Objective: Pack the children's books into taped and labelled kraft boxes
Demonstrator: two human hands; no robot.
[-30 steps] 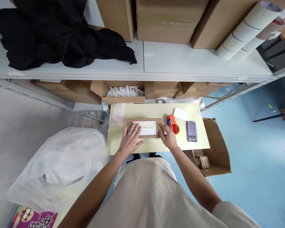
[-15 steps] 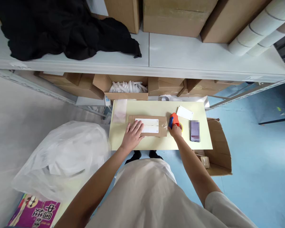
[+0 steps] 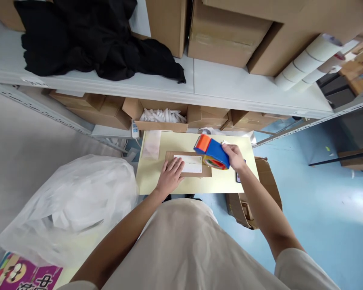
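A flat cardboard box (image 3: 206, 172) lies on the pale yellow table (image 3: 148, 179), with two white strips (image 3: 191, 168) on its top, split by a seam. My left hand (image 3: 170, 177) rests flat on the box's left end, fingers stretched out and slightly apart. Above the table, right of the box, my right hand (image 3: 236, 158) grips a blue and orange tape dispenser (image 3: 218, 153) by its end. The dispenser is tilted, its orange part pointing left, and a roll of tape shows on its underside. It covers part of the tabletop behind it.
A phone (image 3: 238, 177) is half hidden under my right wrist. A translucent sheet (image 3: 151, 144) lies at the table's left. Behind stands an open carton (image 3: 161, 125) of white pieces, below a shelf (image 3: 230, 86). A plastic bag (image 3: 75, 193) bulges on the left; an open box (image 3: 268, 173) sits right.
My right hand has lifted the tape dispenser off the table's right side and turned it, orange part now leftward. My left hand stays on the box. The camera view has shifted slightly.
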